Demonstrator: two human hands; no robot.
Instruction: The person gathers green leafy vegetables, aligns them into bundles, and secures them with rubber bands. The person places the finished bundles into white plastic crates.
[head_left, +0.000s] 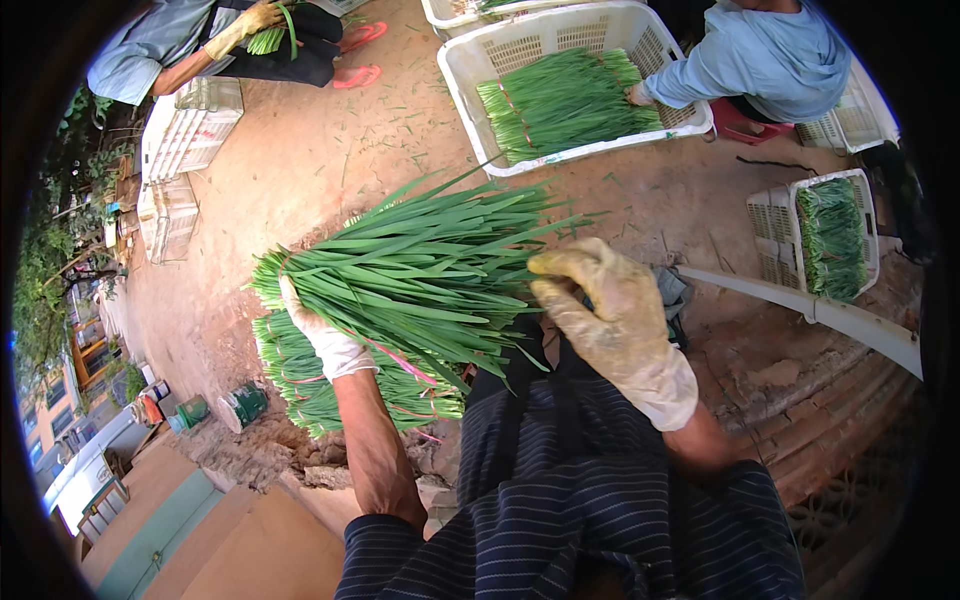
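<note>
My left hand, in a pale glove, grips a large bundle of green garlic chives near its cut-stem end, where a thin red tie shows. The leaves fan out to the right across my lap. My right hand, in a yellow-stained glove, is at the leaf tips, with thumb and forefinger curled close together; whether a leaf is pinched between them I cannot tell. A pink strip hangs beneath the bundle. Below my left hand lie more tied chive bundles, banded with pink and red ties.
Ahead stands a white plastic crate of bundled chives, with a co-worker reaching in. Another co-worker holds chives at the upper left. A smaller filled crate is at right, near a pale rail. Stacked crates stand left.
</note>
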